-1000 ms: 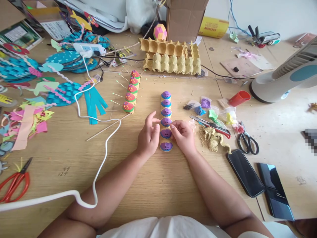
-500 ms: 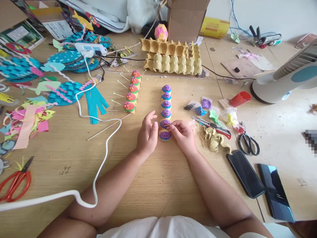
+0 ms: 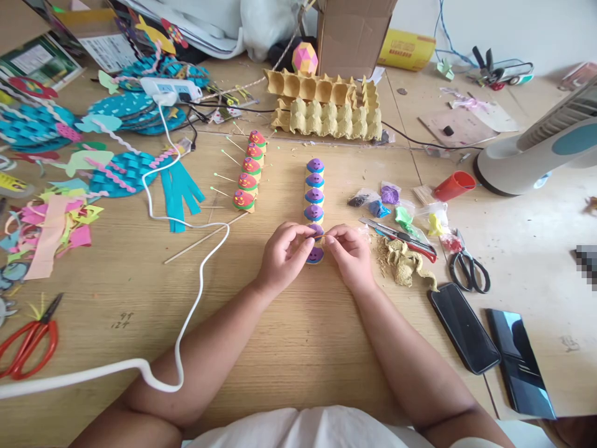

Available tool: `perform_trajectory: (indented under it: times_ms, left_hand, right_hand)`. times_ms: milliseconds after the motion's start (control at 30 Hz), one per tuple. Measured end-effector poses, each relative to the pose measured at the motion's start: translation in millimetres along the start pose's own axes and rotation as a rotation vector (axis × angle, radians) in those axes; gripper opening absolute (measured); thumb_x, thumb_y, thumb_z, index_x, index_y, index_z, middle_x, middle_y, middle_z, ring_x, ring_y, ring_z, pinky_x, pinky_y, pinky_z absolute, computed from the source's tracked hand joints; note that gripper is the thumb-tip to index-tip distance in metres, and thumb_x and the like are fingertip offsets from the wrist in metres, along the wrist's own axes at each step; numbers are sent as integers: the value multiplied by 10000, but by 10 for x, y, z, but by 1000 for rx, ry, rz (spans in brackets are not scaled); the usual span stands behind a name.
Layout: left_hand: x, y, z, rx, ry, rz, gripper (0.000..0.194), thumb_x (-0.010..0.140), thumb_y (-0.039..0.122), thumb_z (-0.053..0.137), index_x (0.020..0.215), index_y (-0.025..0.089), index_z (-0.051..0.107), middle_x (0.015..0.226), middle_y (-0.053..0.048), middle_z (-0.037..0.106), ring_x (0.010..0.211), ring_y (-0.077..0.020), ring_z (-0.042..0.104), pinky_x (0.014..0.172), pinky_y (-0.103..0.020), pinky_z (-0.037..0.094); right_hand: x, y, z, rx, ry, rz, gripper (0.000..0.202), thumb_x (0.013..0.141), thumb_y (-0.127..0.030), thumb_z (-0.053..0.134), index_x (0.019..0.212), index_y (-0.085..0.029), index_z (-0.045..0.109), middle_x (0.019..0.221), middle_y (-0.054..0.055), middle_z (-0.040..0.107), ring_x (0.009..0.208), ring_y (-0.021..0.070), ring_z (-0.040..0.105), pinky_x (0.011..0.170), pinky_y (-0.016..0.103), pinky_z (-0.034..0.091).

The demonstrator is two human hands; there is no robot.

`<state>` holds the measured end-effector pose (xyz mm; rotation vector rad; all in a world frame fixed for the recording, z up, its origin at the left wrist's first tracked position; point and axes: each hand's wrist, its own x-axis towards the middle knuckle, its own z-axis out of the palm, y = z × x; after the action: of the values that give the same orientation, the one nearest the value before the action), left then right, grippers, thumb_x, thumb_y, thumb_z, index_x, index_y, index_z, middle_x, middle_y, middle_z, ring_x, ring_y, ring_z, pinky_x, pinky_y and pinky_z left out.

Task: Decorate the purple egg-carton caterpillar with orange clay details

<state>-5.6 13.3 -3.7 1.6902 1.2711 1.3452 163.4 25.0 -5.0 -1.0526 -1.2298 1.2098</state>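
Left hand point(image 3: 288, 258): thumb and forefinger drawn close together at the left end of a thin strip point(image 3: 319, 236); whether this grip has closed on it cannot be told.
Right hand point(image 3: 349, 258): grip narrowed to a pinch, thumb against forefinger, holding the right end of the same strip.
Purple row point(image 3: 314, 196): six purple-and-blue cups with smiling faces, in line on the table point(image 3: 298, 361); the near end lies between the hands, the strip across the second-nearest cup (contact between them cannot be made out).
Red row point(image 3: 247, 182): five red-and-green cups with faces, green-tipped sticks at the sides; left of the purple row.
Table writing point(image 3: 122, 320): two handwritten lines, the upper apparently "99", the lower beginning "12" (its last character is unclear).
Yellow packet point(image 3: 407, 50): reddish boxed lettering, too small to read; beside the brown box point(image 3: 353, 37).
White label point(image 3: 109, 50): dark print on a carton at far left, illegible.
Green box point(image 3: 40, 62): pale printed panel, likewise illegible.
Right of the hands: bagged colours point(image 3: 390, 193), a red-handled knife point(image 3: 398, 238) and black scissors point(image 3: 469, 270).
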Motion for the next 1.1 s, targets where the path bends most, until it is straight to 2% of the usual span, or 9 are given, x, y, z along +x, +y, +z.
perform_trajectory:
  times_ms: [100,200,267,333,433,567,733,933,1100]
  left_hand:
    - [12,1,2,26,-22,14,169,956,333,663,1060,216,728,1042,-77,690,892,-189,613,780,-311,508]
    - [11,19,-9,52,54,-5,122,942,326,678,929,210,712,908,-43,646,803,-170,573,734,-301,481]
    - [8,45,-22,45,98,-44,261,970,355,641,760,204,667,785,-19,582,737,-158,546,703,-299,456]
    - [9,68,-31,14,82,-97,386,1001,389,590,670,202,652,725,-14,553,717,-156,550,695,-300,448]
    - [25,73,-31,-80,56,-164,362,1004,402,576,749,204,740,772,-27,629,788,-169,606,744,-299,475]
    - [50,30,-17,-183,111,-217,271,960,377,634,801,202,765,826,-33,692,859,-179,640,814,-304,495]
    - [52,2,-9,-190,132,-232,227,887,367,716,736,197,725,764,-16,654,778,-161,597,737,-294,467]
    - [42,-20,-3,-189,117,-221,193,862,365,749,765,198,748,769,-14,651,728,-146,565,690,-289,441]
    - [47,-40,10,-236,137,-239,213,865,396,759,781,201,760,767,-12,653,764,-149,585,720,-286,454]
  right_hand:
    - [-5,-19,8,24,15,8,359,823,-581,794,848,-242,678,818,7,648,732,151,567,658,284,484]
    - [-2,-31,15,23,18,-7,369,819,-591,797,854,-242,680,811,6,653,726,149,568,663,286,486]
    - [-1,-33,15,14,16,-23,360,828,-583,794,861,-242,683,825,10,664,742,154,583,680,292,497]
    - [-4,-25,10,7,-8,-45,321,852,-548,787,869,-243,689,859,17,679,775,160,605,715,302,510]
    - [-16,1,-2,-35,-79,-100,233,896,-475,766,900,-250,708,896,24,683,815,166,615,756,317,512]
    - [-25,31,-14,-136,-137,-127,225,919,-479,737,936,-255,726,899,41,687,829,187,616,765,343,522]
    - [-18,50,-12,-177,-153,-118,203,928,-457,730,952,-255,729,898,41,694,802,181,617,734,337,519]
    - [-16,66,-1,-174,-158,-84,254,909,-500,739,938,-248,724,904,47,708,792,181,627,717,332,527]
    - [-19,43,18,-85,-163,-34,327,865,-523,782,1040,-254,717,925,41,702,795,175,627,735,330,544]
